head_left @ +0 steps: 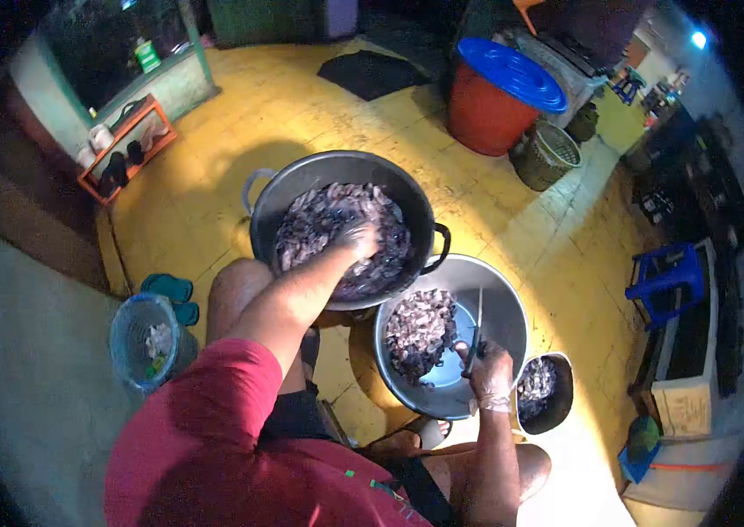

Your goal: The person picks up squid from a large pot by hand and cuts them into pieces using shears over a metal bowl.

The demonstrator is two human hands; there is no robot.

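The left hand [359,239] reaches into a large dark pot [264,241], among wet purplish-grey pieces [310,215]; its fingers are blurred against them, so I cannot tell whether it is wide, narrow or gripping; the right hand [489,373] is closed round the lower end of a knife [480,321], its thin blade pointing up over a wide grey basin [505,303]; a heap of chopped pieces [422,325], pale with darker bits along its lower edge, lies against the left side of the basin, whose bluish bottom shows beside it; the basin's far-left rim meets the pot's near-right side in this view, though I cannot tell if they touch; a smaller container [556,415] with more pieces is just beside the basin, towards the right edge of the yellow floor [407,132]; near the floor's left edge are a blue basket [130,351] and green sandals [166,290]; towards its far-right corner stand a red tub [482,110] with a blue lid [512,75] and a woven basket [552,158].
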